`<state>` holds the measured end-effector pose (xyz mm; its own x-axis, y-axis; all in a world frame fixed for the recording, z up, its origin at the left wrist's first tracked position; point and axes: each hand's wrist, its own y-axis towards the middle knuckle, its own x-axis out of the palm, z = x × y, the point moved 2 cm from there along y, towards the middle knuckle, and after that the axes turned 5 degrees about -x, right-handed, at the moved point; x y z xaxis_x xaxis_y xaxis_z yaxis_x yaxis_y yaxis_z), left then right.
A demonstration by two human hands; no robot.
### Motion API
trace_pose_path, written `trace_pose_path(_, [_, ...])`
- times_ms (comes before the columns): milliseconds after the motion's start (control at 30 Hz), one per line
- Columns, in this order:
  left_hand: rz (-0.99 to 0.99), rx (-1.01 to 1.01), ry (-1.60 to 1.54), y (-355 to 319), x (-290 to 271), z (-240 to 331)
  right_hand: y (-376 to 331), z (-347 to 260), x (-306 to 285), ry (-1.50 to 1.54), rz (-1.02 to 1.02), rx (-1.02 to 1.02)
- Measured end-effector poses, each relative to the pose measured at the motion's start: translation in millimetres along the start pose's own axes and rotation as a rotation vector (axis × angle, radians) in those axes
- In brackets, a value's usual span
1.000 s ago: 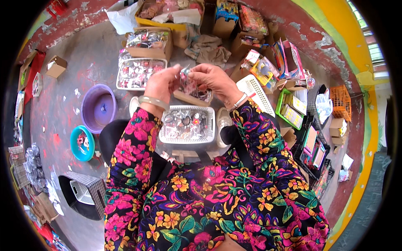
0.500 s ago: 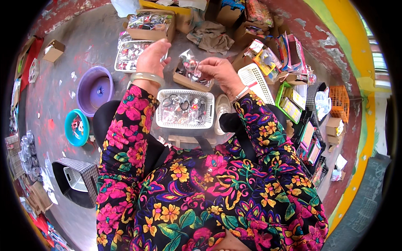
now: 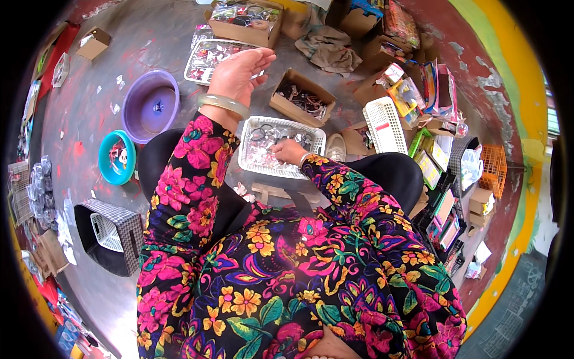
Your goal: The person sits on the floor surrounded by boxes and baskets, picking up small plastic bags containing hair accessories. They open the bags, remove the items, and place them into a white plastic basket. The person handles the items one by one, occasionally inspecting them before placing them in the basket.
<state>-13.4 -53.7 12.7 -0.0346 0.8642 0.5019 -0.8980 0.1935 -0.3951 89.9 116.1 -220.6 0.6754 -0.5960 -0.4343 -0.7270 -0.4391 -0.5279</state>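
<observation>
My left hand (image 3: 236,75), with a pale bangle at its wrist, is raised over the floor beside a far white basket (image 3: 192,70). Its fingers are stretched out and nothing shows in them. My right hand (image 3: 290,151) reaches down into the near white basket (image 3: 242,157) between my legs. Its bent fingers press together among small clear packets (image 3: 260,136) of dark bands and coloured pieces. Whatever they grip is hidden. Just beyond stands an open cardboard box (image 3: 281,109) with dark bands inside.
A purple basin (image 3: 128,113) and a teal basin (image 3: 104,155) stand at left. A checked bin (image 3: 125,224) lies nearer. On the right are a long white basket (image 3: 391,140), a green basket (image 3: 417,140) and an orange crate (image 3: 493,170). A crumpled cloth (image 3: 329,51) lies at the back.
My right hand has come down into the near basket; before, it pinched a clear packet in the air above the cardboard box. My left hand has tilted its fingers rightward. The view has shifted.
</observation>
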Motion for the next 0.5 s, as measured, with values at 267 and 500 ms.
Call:
trace_pose_path(267, [-0.019, 0.019, 0.032, -9, 10, 1, -3, 15, -16, -0.609, -0.059, 0.069])
trace_pose_path(500, [-0.083, -0.01, -0.023, 16, 16, -9, -7, -63, -112, -0.319, 0.44, -0.203])
